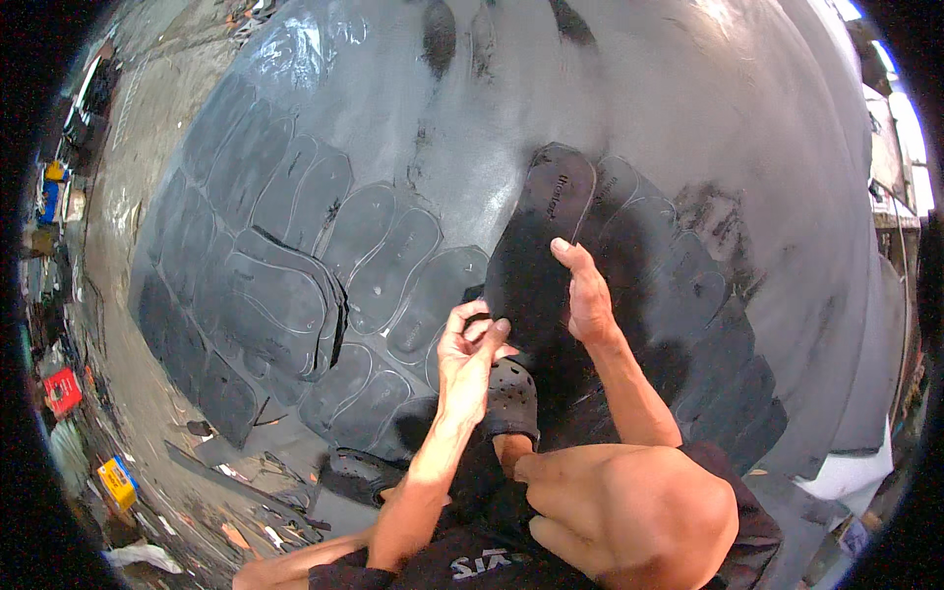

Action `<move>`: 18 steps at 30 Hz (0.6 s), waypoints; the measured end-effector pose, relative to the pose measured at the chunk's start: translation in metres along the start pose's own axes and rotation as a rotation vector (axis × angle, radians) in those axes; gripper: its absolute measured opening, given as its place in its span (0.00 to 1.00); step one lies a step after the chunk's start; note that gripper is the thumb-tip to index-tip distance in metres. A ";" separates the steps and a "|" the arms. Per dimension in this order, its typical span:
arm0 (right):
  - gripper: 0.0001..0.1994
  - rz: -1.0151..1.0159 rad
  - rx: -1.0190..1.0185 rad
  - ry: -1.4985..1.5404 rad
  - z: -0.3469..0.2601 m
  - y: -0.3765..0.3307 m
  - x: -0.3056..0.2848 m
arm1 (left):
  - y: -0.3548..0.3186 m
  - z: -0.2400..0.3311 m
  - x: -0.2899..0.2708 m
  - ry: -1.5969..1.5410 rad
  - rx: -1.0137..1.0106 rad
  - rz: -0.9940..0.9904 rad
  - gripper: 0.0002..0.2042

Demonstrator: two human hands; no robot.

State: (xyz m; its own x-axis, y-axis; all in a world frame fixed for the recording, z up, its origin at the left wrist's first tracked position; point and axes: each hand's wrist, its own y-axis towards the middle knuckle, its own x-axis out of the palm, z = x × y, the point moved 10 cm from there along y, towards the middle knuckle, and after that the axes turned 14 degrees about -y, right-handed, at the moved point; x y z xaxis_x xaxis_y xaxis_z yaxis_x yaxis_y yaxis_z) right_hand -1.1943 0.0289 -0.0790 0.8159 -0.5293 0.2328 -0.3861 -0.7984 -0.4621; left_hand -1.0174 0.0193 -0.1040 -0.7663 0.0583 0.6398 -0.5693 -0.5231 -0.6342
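1. In the head view, we see a large black rubber sheet (688, 118) spread on the floor, with many sole shapes (383, 265) traced on it in pale lines, row beside row.

2. A dark sole template (536, 246) lies on the sheet, just right of the traced shapes, with its toe end pointing away from us.

3. Our right hand (588, 295) lies flat on the template. Its fingers are stretched out and close together, the fingertip (560, 246) pressing near the middle of the template. It holds nothing; it only presses down.

4. Our left hand (470, 349) is at the lower left edge of the template. Its fingers (482, 324) are curled and pressed together, as if they pinch something thin. We cannot tell what it is, because the fingers hide it.

5. To do this step well, we judge that the right hand should keep the template pressed firmly so it cannot slip, and the left hand should follow close along the edge in one steady line.

6. We should also keep the template just beside the neighbouring outline, without overlapping it, so little rubber is wasted.

7. Below the hands we see our foot in a black perforated clog (511, 398), and our bare knee (629, 511).
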 end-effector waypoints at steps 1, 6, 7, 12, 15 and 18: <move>0.35 0.102 -0.028 -0.150 0.006 -0.006 -0.019 | 0.001 0.003 -0.007 0.055 0.017 0.055 0.23; 0.41 0.055 -0.092 -0.934 -0.033 -0.034 -0.011 | 0.002 0.057 0.023 0.721 0.166 -0.173 0.30; 0.39 -0.150 -0.048 -1.010 -0.035 -0.041 0.000 | -0.001 0.073 0.028 0.437 0.099 -0.151 0.30; 0.32 -0.769 0.013 -1.291 -0.006 -0.045 0.018 | 0.004 0.083 -0.008 0.527 0.120 -0.072 0.15; 0.25 -0.598 0.007 -1.208 -0.033 -0.021 -0.029 | 0.008 0.111 -0.047 0.139 0.325 0.080 0.12; 0.16 -0.194 -0.045 -0.793 -0.083 0.023 -0.073 | 0.018 0.103 -0.048 0.138 0.380 0.126 0.15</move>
State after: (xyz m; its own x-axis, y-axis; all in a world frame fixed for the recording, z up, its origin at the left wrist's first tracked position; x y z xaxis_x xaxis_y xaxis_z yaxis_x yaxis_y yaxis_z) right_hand -1.2982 0.0252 -0.0359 0.9255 -0.0332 -0.3772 -0.2095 -0.8747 -0.4370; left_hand -0.9606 -0.0807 -0.1013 -0.8704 0.0741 0.4868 -0.3385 -0.8081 -0.4821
